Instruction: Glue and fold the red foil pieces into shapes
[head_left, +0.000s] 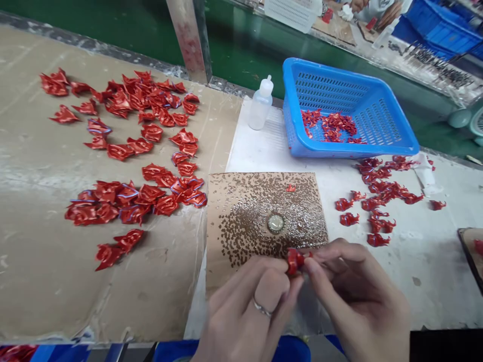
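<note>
Low over the front of a spotted cardboard sheet (222, 186), a small glossy red moulded piece (293, 261) is held between both hands. My left hand (256, 301), with a ring on one finger, grips its left side. The thumb and fingers of my right hand (350, 291) pinch its right end. Fingers cover part of the piece, so its full shape is hidden. Beyond the hands, a small round cap of clear liquid (276, 223) sits among wet drops on the sheet. A tiny red bit (290, 188) lies near the sheet's far edge.
Many larger curled red pieces (128, 201) are spread across the brown board at left. Smaller red pieces (377, 201) lie at right. A blue basket (350, 148) holds more red parts, beside a squeeze bottle (260, 108). Across the gap, another person's hands (390, 15) are at work.
</note>
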Action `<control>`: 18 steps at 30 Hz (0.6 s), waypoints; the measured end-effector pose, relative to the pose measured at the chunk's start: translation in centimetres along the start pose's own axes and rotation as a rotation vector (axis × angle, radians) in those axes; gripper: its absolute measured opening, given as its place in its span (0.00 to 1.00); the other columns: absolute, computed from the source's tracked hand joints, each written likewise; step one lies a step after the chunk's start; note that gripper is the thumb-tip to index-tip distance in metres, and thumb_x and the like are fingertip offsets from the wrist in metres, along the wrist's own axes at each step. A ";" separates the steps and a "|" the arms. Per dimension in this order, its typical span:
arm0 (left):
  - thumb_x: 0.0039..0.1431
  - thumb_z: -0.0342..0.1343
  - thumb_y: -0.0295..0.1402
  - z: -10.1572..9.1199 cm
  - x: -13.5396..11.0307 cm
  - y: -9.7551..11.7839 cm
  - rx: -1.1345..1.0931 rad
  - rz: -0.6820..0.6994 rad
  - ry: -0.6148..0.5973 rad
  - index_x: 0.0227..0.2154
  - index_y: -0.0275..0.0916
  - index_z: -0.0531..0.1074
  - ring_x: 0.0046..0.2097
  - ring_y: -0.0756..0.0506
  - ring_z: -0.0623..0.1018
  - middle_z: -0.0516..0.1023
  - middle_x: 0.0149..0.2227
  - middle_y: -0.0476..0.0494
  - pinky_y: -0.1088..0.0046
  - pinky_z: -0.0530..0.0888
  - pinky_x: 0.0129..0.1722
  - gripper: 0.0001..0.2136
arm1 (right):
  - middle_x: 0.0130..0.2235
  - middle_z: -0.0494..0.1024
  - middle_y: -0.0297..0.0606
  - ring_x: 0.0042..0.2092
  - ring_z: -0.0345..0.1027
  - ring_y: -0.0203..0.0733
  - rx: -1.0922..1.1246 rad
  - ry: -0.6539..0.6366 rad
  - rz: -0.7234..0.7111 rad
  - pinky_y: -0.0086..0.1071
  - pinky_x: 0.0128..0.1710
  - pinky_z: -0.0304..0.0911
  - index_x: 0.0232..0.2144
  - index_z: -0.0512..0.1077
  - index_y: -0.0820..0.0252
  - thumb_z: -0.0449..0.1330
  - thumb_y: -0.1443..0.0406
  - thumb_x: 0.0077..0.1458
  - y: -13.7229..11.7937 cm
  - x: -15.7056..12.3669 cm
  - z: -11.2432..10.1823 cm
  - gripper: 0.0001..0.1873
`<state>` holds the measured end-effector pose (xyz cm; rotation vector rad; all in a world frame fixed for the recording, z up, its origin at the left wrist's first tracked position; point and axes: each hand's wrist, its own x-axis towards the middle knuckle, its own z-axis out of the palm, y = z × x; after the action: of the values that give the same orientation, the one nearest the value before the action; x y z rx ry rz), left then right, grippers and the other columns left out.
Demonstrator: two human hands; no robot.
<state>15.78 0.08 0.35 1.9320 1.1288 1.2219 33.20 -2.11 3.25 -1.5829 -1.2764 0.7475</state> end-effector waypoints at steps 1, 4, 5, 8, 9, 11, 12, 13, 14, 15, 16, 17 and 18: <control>0.74 0.60 0.25 -0.2 -0.1 -0.1 0.007 0.011 -0.023 0.40 0.43 0.68 0.36 0.52 0.87 0.85 0.37 0.52 0.82 0.85 0.42 0.08 | 0.38 0.88 0.30 0.35 0.86 0.37 -0.051 0.059 0.010 0.24 0.35 0.82 0.44 0.82 0.47 0.72 0.67 0.67 0.5 0.1 -1.0 0.08; 0.75 0.62 0.29 -1.2 -0.3 -0.5 0.075 -0.045 -0.016 0.44 0.44 0.71 0.40 0.50 0.90 0.89 0.42 0.49 0.79 0.87 0.48 0.05 | 0.40 0.89 0.32 0.39 0.87 0.40 -0.251 0.363 0.065 0.28 0.39 0.82 0.41 0.81 0.49 0.77 0.57 0.61 2.3 1.0 -4.6 0.11; 0.74 0.62 0.28 -1.4 -0.4 -0.6 0.098 -0.080 0.014 0.43 0.44 0.72 0.39 0.51 0.90 0.89 0.41 0.50 0.79 0.87 0.48 0.05 | 0.40 0.88 0.33 0.40 0.87 0.42 -0.329 0.440 0.094 0.30 0.40 0.81 0.40 0.80 0.49 0.77 0.54 0.60 2.9 1.4 -5.7 0.13; 0.72 0.62 0.24 -1.6 -0.5 -0.4 0.115 -0.079 0.070 0.43 0.44 0.74 0.36 0.53 0.88 0.88 0.39 0.53 0.81 0.86 0.46 0.07 | 0.39 0.88 0.37 0.39 0.86 0.49 -0.523 0.483 0.131 0.38 0.38 0.79 0.38 0.80 0.50 0.74 0.47 0.58 4.4 2.3 -7.7 0.17; 0.72 0.61 0.23 -1.5 -0.5 -0.3 0.095 -0.046 0.070 0.43 0.43 0.74 0.36 0.53 0.88 0.88 0.39 0.52 0.82 0.86 0.46 0.07 | 0.39 0.88 0.38 0.39 0.86 0.50 -0.578 0.469 0.131 0.41 0.38 0.78 0.38 0.80 0.51 0.72 0.46 0.59 4.7 2.6 -7.8 0.18; 0.71 0.61 0.22 -1.0 -0.4 0.1 0.058 -0.007 0.068 0.44 0.43 0.74 0.37 0.53 0.88 0.88 0.39 0.52 0.83 0.86 0.46 0.08 | 0.40 0.88 0.41 0.36 0.84 0.51 -0.672 0.437 0.120 0.44 0.38 0.76 0.39 0.82 0.52 0.69 0.44 0.61 4.9 2.9 -7.7 0.20; 0.71 0.61 0.22 -0.9 -0.3 0.2 0.052 -0.014 0.067 0.44 0.43 0.74 0.37 0.53 0.88 0.88 0.39 0.52 0.83 0.86 0.46 0.08 | 0.41 0.88 0.42 0.34 0.82 0.50 -0.719 0.425 0.101 0.44 0.38 0.74 0.39 0.82 0.53 0.68 0.43 0.62 4.9 2.9 -7.6 0.21; 0.71 0.61 0.22 -0.8 -0.3 0.2 0.056 -0.039 0.069 0.44 0.43 0.74 0.37 0.53 0.88 0.88 0.39 0.52 0.82 0.86 0.46 0.08 | 0.41 0.88 0.43 0.34 0.80 0.50 -0.766 0.409 0.078 0.45 0.39 0.73 0.40 0.83 0.53 0.66 0.43 0.65 4.8 2.8 -7.6 0.22; 0.71 0.61 0.22 -0.9 -0.4 0.2 0.068 -0.076 0.069 0.44 0.44 0.74 0.37 0.52 0.89 0.88 0.39 0.53 0.81 0.86 0.46 0.08 | 0.42 0.88 0.44 0.34 0.78 0.50 -0.808 0.395 0.050 0.46 0.41 0.73 0.42 0.84 0.54 0.64 0.42 0.67 4.7 2.6 -7.7 0.23; 0.71 0.61 0.22 -1.1 -0.5 0.0 0.078 -0.102 0.070 0.44 0.45 0.75 0.38 0.52 0.89 0.88 0.39 0.53 0.80 0.87 0.47 0.08 | 0.42 0.88 0.44 0.34 0.76 0.50 -0.844 0.399 0.020 0.47 0.42 0.72 0.43 0.85 0.54 0.63 0.42 0.69 4.6 2.2 -8.1 0.24; 0.70 0.62 0.23 -1.6 -0.9 -0.3 0.075 -0.104 0.073 0.43 0.45 0.76 0.38 0.51 0.89 0.89 0.39 0.53 0.80 0.87 0.46 0.08 | 0.43 0.88 0.45 0.35 0.75 0.51 -0.874 0.411 0.007 0.48 0.43 0.71 0.44 0.85 0.53 0.62 0.41 0.70 4.5 1.7 -8.5 0.25; 0.70 0.64 0.25 -2.1 -1.4 -0.8 0.073 -0.111 0.080 0.41 0.46 0.76 0.38 0.50 0.90 0.88 0.38 0.53 0.79 0.87 0.44 0.07 | 0.43 0.88 0.45 0.35 0.75 0.52 -0.892 0.422 0.018 0.48 0.43 0.71 0.44 0.86 0.53 0.61 0.40 0.70 4.5 1.2 -9.2 0.27; 0.69 0.65 0.26 -2.9 -2.0 -1.3 0.069 -0.115 0.094 0.38 0.46 0.77 0.37 0.49 0.89 0.88 0.37 0.53 0.78 0.87 0.43 0.06 | 0.43 0.89 0.45 0.35 0.76 0.52 -0.899 0.424 0.052 0.47 0.42 0.71 0.43 0.86 0.52 0.62 0.37 0.69 4.5 0.6 -9.9 0.28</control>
<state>12.26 -0.99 -0.42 1.8482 1.3278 1.2372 43.85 -4.49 2.84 -2.3202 -1.3129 -0.2088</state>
